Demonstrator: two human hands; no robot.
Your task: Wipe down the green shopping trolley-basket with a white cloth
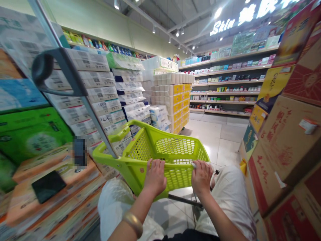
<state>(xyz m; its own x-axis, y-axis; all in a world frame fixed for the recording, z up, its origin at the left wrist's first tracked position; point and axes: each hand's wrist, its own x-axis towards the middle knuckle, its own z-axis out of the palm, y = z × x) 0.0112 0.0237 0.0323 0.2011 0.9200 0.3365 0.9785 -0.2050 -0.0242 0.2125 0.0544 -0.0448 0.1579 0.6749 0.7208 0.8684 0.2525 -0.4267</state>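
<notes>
A lime-green plastic shopping basket (175, 147) on wheels sits in front of me between my knees. My left hand (154, 177) curls over its near rim, fingers closed on the edge. My right hand (201, 176) grips the same rim a little further right; something small and white shows under its fingertips, too small to name. A gold bangle (132, 223) circles my left wrist. The basket looks empty through its mesh walls. Its grey pull handle (62, 72) rises up to the left.
Stacked tissue and paper packs (100, 97) line the left side, with a dark phone (48, 185) lying on orange packs. Brown and red cartons (286, 147) are piled on the right. A tiled aisle (220, 137) runs ahead to shelves (225, 87) of bottles.
</notes>
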